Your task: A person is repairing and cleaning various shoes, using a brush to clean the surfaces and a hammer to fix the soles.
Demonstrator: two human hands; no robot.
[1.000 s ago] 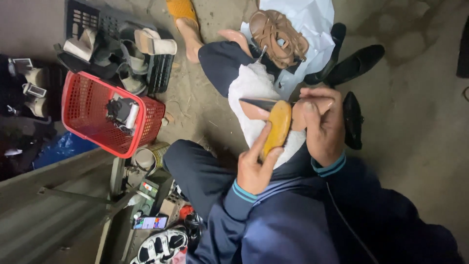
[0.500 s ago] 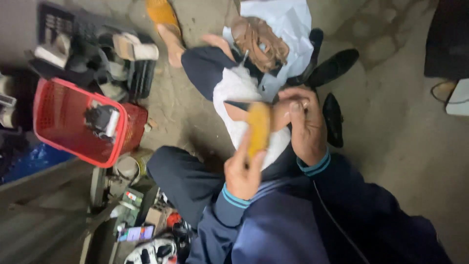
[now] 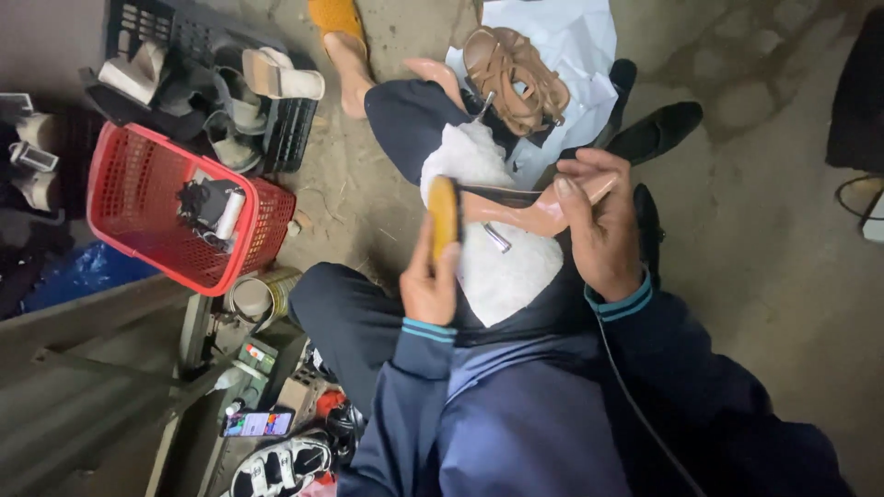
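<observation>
Two hands [image 3: 516, 248]; one pink heel [image 3: 525, 210]; one red basket [image 3: 129, 216]; one phone [image 3: 258, 423].

Palm of right hand [image 3: 603, 235] hidden against the pink shoe [image 3: 529, 210], whose far end is covered by the fingers; left hand [image 3: 431, 281] partly masked by the yellow block [image 3: 444, 213]; dark object [image 3: 861, 92] cut by right edge; contents of red basket [image 3: 138, 230] too small to be identified

Pink-beige shoe [image 3: 543, 210], yellow-orange brush [image 3: 444, 213], red mesh basket [image 3: 138, 207], white cloth [image 3: 502, 267]
</observation>
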